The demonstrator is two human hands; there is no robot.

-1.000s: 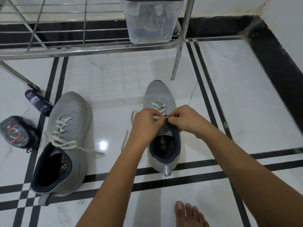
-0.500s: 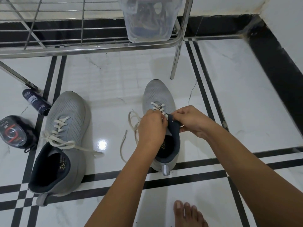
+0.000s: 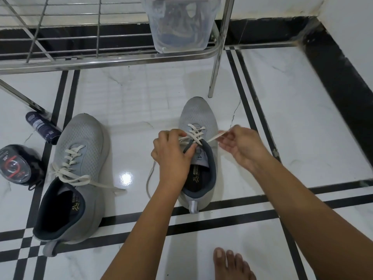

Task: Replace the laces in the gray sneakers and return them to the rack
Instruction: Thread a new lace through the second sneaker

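**Second shoe half laced, cross being pulled snug**

Head view (only view): both gray sneakers are on the tiled floor [image 3: 302, 122] in front of the rack [image 3: 113, 61], toes toward it, neither on it yet.

- The left sneaker [image 3: 80, 142] is laced to the top, w/ its ends lying loose on the tile. Prob. parked aside as done.
- The right sneaker [image 3: 196, 116] sits btwn the forearms, heel toward the person, so the eyelets face up and both hands reach in evenly.
- The white lace [image 3: 194, 133] crosses its lower eyelets only; the top ones look unthreaded.
- L hand [image 3: 171, 150] has its fingers curled on the lace at the left eyelet row and its thumb down on the tongue. Likely this steadies the shoe so it won't slide on glossy tile.
- R hand [image 3: 240, 146] pinches the lace end btwn thumb and fingertips, drawn out taut to the right to take up slack.
- The other lace tail droops to the floor by the L wrist.

Judgement: mid-lacing. Upper eyelets, then racking both shoes, are left.

Also seen: clear tub [image 3: 179, 27] on the rack, contents unclear. A dark bottle [image 3: 42, 127] and a round black pack [image 3: 15, 165] lie at far left. A bare foot [image 3: 232, 263] is at the bottom.
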